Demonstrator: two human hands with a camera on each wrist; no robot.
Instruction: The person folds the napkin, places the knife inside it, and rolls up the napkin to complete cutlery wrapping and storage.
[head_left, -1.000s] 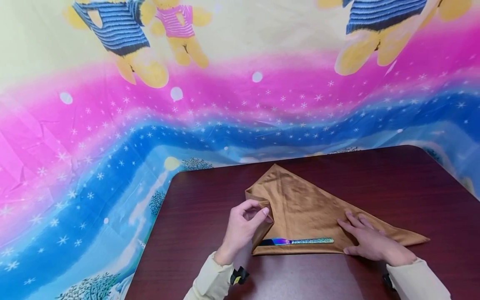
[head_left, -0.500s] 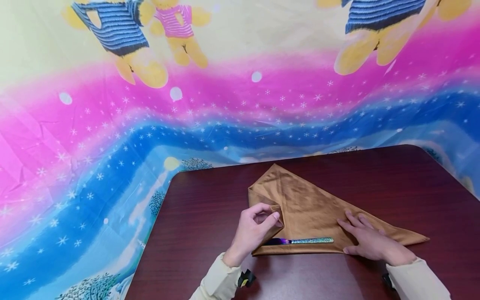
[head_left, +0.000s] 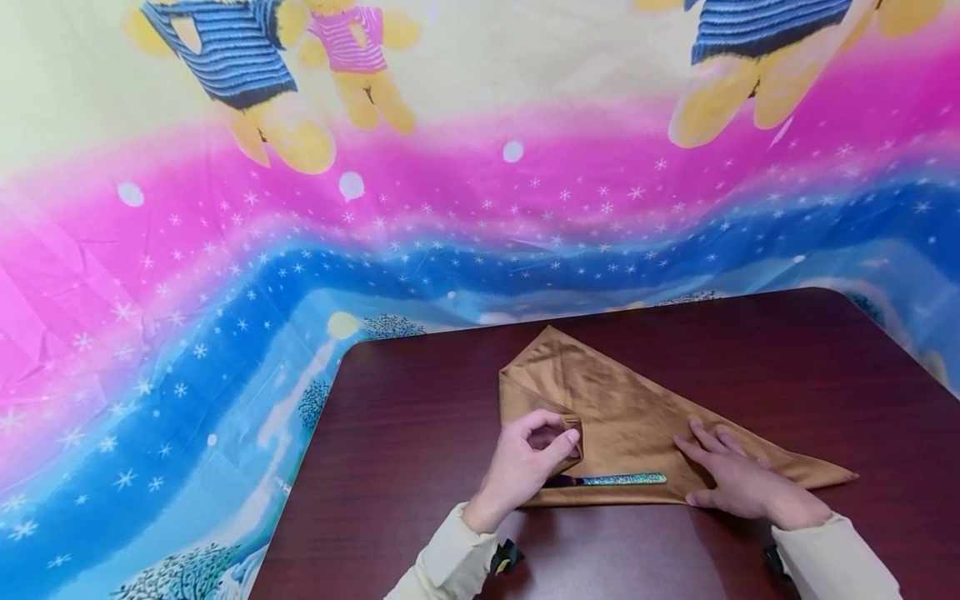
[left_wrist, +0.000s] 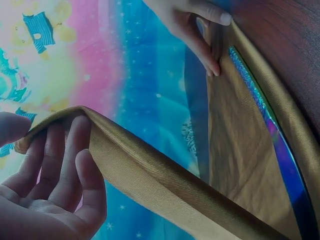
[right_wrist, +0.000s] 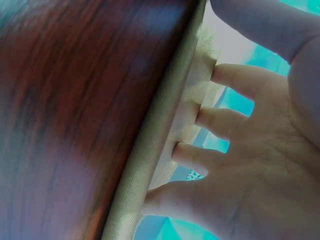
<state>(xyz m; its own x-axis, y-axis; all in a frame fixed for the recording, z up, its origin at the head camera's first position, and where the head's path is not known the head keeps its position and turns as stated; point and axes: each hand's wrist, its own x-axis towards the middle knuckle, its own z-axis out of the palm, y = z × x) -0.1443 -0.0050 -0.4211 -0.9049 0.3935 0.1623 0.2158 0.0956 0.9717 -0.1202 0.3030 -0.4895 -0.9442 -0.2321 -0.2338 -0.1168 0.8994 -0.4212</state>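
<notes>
A brown cloth napkin [head_left: 622, 400] lies folded into a rough triangle, its near edge turned up in a narrow fold. On it, along that fold, rests a table knife [head_left: 622, 479] with a glittery handle and a rainbow blade; the blade's left part is hidden behind the left hand and raised cloth. My left hand [head_left: 521, 462] pinches the napkin's left side between thumb and fingers, holding it lifted and folded over toward the right. In the left wrist view the cloth edge drapes over the fingers [left_wrist: 65, 155]. My right hand [head_left: 738, 479] presses the napkin's right part with spread fingers.
The dark red wooden table [head_left: 390, 417] has rounded far corners. Behind it hangs a printed backdrop [head_left: 450, 192] with bears and snowflakes, reaching down past the table's left edge. Both forearms wear pale sleeves [head_left: 840, 554] with black wrist straps.
My left hand has moved to the right, carrying the napkin's left flap inward over the knife's blade, so less of the blade shows. The right hand stays in place.
</notes>
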